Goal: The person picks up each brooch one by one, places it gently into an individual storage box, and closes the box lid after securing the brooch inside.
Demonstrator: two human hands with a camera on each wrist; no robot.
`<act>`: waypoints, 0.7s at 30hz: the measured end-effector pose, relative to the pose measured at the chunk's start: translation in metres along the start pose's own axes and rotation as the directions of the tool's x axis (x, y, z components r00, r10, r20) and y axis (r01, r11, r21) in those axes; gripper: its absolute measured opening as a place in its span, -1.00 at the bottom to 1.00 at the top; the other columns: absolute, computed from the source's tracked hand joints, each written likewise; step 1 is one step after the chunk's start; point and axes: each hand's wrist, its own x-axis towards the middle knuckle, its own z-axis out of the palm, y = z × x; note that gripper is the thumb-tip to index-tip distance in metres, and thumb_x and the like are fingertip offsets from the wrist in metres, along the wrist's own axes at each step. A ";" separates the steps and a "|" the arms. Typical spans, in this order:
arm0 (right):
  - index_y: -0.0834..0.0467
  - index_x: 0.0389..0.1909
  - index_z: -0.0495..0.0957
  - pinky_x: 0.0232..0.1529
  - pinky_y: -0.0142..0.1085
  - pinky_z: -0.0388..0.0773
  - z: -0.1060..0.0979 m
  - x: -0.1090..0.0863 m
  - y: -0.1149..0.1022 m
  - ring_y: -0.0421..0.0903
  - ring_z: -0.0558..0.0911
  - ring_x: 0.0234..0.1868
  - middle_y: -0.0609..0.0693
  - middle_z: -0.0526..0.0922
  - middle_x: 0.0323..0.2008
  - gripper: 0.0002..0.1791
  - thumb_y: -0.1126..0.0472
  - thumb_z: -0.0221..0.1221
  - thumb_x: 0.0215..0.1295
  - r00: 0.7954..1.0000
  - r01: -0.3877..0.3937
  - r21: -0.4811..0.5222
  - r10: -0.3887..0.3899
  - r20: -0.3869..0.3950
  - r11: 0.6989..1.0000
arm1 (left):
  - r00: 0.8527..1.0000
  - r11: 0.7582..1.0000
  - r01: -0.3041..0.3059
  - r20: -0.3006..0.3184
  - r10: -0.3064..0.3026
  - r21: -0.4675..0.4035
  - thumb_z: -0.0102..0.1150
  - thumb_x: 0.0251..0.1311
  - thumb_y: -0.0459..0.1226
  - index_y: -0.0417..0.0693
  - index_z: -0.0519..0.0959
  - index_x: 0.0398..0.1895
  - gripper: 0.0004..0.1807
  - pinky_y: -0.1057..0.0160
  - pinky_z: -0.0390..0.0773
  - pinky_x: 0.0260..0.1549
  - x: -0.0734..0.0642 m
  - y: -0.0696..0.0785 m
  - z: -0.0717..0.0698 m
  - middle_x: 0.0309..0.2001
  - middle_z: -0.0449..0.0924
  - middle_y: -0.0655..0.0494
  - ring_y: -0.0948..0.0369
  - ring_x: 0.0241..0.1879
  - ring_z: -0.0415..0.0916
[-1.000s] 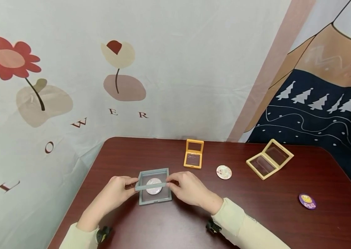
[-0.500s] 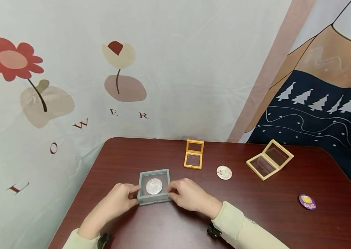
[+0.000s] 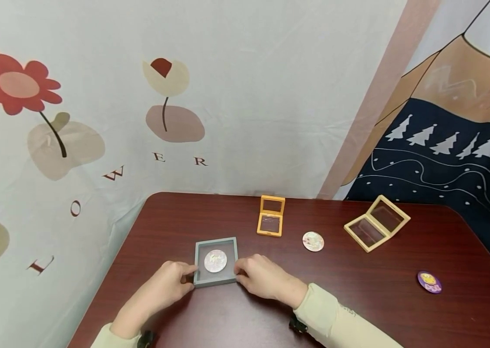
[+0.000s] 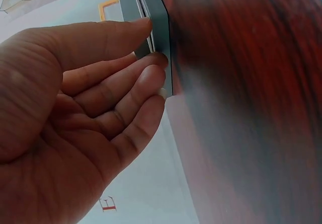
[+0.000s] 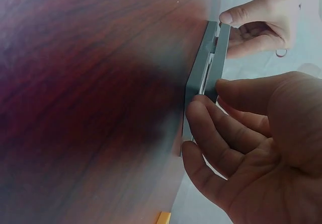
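Note:
A square grey display case (image 3: 215, 283) with clear film windows lies on the table, its lid down over its base. Through the film shows a round pale badge (image 3: 215, 261) at the centre. My left hand (image 3: 171, 281) holds the case's left near side, thumb on the lid half and fingertips at the lower half. On the opposite side my right hand (image 3: 263, 276) pinches it likewise. A narrow slit between the two halves of the case (image 5: 197, 75) shows in the right wrist view. The left wrist view catches the edge of the case (image 4: 161, 30) too.
Behind stands a small orange case (image 3: 269, 224), unfolded. A cream case (image 3: 367, 232), also unfolded, lies at the back right. Between them is a pale round badge (image 3: 313, 241). A purple badge (image 3: 429, 282) lies far right on the dark red table (image 3: 340, 299).
The grey case's lid, tilted up a second ago, has swung down onto the base. Both hands have lowered slightly toward me with it. The other cases and badges have not moved.

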 end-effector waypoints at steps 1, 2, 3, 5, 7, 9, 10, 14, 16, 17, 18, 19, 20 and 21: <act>0.10 -0.30 0.70 -0.24 -0.39 0.59 0.000 0.000 0.000 -0.34 0.61 -0.35 -0.17 0.71 -0.38 -0.95 0.30 0.37 0.33 1.000 0.004 -0.004 -0.004 0.001 1.000 | 1.000 1.000 -0.001 -0.001 0.001 -0.004 0.48 0.03 -0.49 -0.42 0.72 0.01 -0.59 0.33 0.50 -0.42 0.000 0.000 0.000 -0.18 0.77 -0.03 0.43 -0.48 0.38; 0.10 -0.29 0.70 -0.24 -0.39 0.59 0.000 0.000 0.000 -0.34 0.61 -0.35 -0.17 0.71 -0.38 -0.95 0.30 0.37 0.33 1.000 0.005 -0.010 -0.005 0.002 1.000 | 1.000 1.000 0.001 -0.002 -0.001 -0.014 0.47 0.04 -0.48 -0.43 0.72 0.01 -0.60 0.34 0.48 -0.44 -0.001 0.000 0.000 -0.20 0.77 -0.01 0.44 -0.49 0.37; 0.10 -0.29 0.70 -0.24 -0.40 0.59 0.000 0.000 -0.001 -0.35 0.61 -0.35 -0.17 0.71 -0.38 -0.95 0.30 0.37 0.33 1.000 0.006 -0.014 -0.006 0.002 1.000 | 1.000 1.000 0.000 -0.005 0.000 -0.021 0.46 0.06 -0.47 -0.42 0.72 0.00 -0.61 0.34 0.47 -0.45 -0.001 0.000 0.000 -0.24 0.76 0.03 0.45 -0.51 0.36; 0.10 -0.30 0.70 -0.24 -0.40 0.59 -0.001 0.000 -0.001 -0.35 0.61 -0.35 -0.17 0.71 -0.38 -0.95 0.30 0.37 0.33 1.000 0.008 -0.016 -0.008 0.004 1.000 | 1.000 0.999 -0.010 -0.014 0.010 -0.033 0.44 0.10 -0.44 -0.40 0.73 -0.02 -0.66 0.36 0.45 -0.50 -0.001 0.000 0.001 -0.34 0.71 0.13 0.47 -0.55 0.33; 0.10 -0.30 0.69 -0.25 -0.41 0.58 -0.001 0.000 -0.002 -0.35 0.61 -0.36 -0.17 0.71 -0.38 -0.94 0.31 0.37 0.33 1.000 0.011 -0.020 -0.011 0.005 1.000 | 0.999 0.999 -0.029 -0.020 0.028 -0.038 0.44 0.14 -0.42 -0.36 0.75 -0.07 -0.72 0.37 0.44 -0.53 -0.001 0.000 0.001 -0.42 0.65 0.22 0.48 -0.56 0.32; 0.10 -0.30 0.69 -0.26 -0.42 0.58 -0.002 0.000 -0.002 -0.35 0.61 -0.36 -0.17 0.71 -0.39 -0.94 0.32 0.37 0.34 1.000 0.016 -0.023 -0.016 0.005 1.000 | 0.999 0.999 -0.043 -0.021 0.042 -0.033 0.44 0.16 -0.42 -0.31 0.77 -0.12 -0.78 0.38 0.43 -0.53 -0.001 0.000 0.001 -0.47 0.62 0.27 0.49 -0.57 0.31; 0.09 -0.31 0.69 -0.26 -0.42 0.58 -0.002 0.000 -0.002 -0.35 0.61 -0.36 -0.17 0.71 -0.39 -0.93 0.32 0.37 0.34 1.000 0.019 -0.024 -0.019 0.006 1.000 | 0.999 0.998 -0.047 -0.019 0.046 -0.031 0.43 0.17 -0.42 -0.29 0.78 -0.13 -0.80 0.38 0.43 -0.53 -0.001 0.000 0.001 -0.47 0.62 0.27 0.49 -0.57 0.31; 0.09 -0.33 0.69 -0.27 -0.44 0.58 -0.002 0.000 -0.003 -0.36 0.62 -0.37 -0.17 0.71 -0.41 -0.91 0.33 0.36 0.34 0.999 0.033 -0.037 -0.033 0.008 0.999 | 0.999 0.998 -0.053 -0.002 0.053 -0.016 0.43 0.18 -0.41 -0.27 0.79 -0.15 -0.82 0.36 0.50 -0.46 -0.002 0.001 -0.001 -0.38 0.74 0.17 0.47 -0.49 0.40; 0.09 -0.34 0.70 -0.28 -0.44 0.58 -0.002 -0.001 -0.003 -0.36 0.63 -0.37 -0.17 0.71 -0.42 -0.91 0.34 0.36 0.34 0.999 0.040 -0.053 -0.040 0.010 0.998 | 0.998 0.998 -0.059 0.001 0.059 0.004 0.44 0.19 -0.40 -0.27 0.80 -0.14 -0.81 0.32 0.59 -0.39 -0.002 0.001 -0.001 -0.31 0.78 0.08 0.43 -0.41 0.54; 0.09 -0.34 0.70 -0.29 -0.44 0.58 -0.002 -0.001 -0.003 -0.35 0.63 -0.38 -0.17 0.71 -0.43 -0.90 0.34 0.36 0.34 0.999 0.044 -0.061 -0.043 0.011 0.997 | 0.998 0.998 -0.063 0.003 0.063 0.012 0.44 0.19 -0.39 -0.28 0.80 -0.14 -0.81 0.29 0.63 -0.35 -0.002 0.001 -0.001 -0.27 0.80 0.04 0.39 -0.35 0.60; 0.08 -0.35 0.70 -0.30 -0.43 0.58 -0.002 -0.001 -0.004 -0.35 0.63 -0.38 -0.17 0.70 -0.44 -0.89 0.34 0.35 0.34 0.999 0.047 -0.069 -0.047 0.012 0.996 | 0.998 0.997 -0.070 0.002 0.070 0.022 0.44 0.20 -0.39 -0.28 0.80 -0.15 -0.82 0.26 0.66 -0.31 -0.002 0.001 -0.001 -0.26 0.80 0.02 0.34 -0.31 0.66; 0.07 -0.37 0.70 -0.31 -0.43 0.58 -0.002 -0.001 -0.004 -0.35 0.62 -0.39 -0.18 0.69 -0.45 -0.88 0.34 0.35 0.35 0.999 0.050 -0.080 -0.049 0.013 0.996 | 0.997 0.996 -0.079 0.000 0.079 0.031 0.44 0.20 -0.38 -0.28 0.80 -0.16 -0.82 0.23 0.69 -0.27 -0.002 0.001 -0.001 -0.25 0.81 0.00 0.30 -0.26 0.70; 0.06 -0.38 0.69 -0.32 -0.43 0.57 -0.002 -0.001 -0.004 -0.36 0.61 -0.40 -0.19 0.68 -0.47 -0.87 0.34 0.35 0.35 0.999 0.052 -0.089 -0.051 0.014 0.995 | 0.996 0.995 -0.089 -0.003 0.089 0.037 0.44 0.20 -0.39 -0.28 0.81 -0.17 -0.83 0.21 0.70 -0.26 -0.002 0.000 -0.001 -0.25 0.81 -0.01 0.26 -0.24 0.73; 0.05 -0.39 0.68 -0.34 -0.43 0.57 -0.002 -0.001 -0.004 -0.36 0.60 -0.42 -0.20 0.66 -0.48 -0.86 0.33 0.34 0.35 0.998 0.057 -0.099 -0.056 0.015 0.993 | 0.995 0.994 -0.099 -0.007 0.099 0.041 0.44 0.20 -0.39 -0.27 0.81 -0.18 -0.85 0.20 0.71 -0.25 -0.002 0.000 0.000 -0.26 0.81 -0.01 0.24 -0.23 0.74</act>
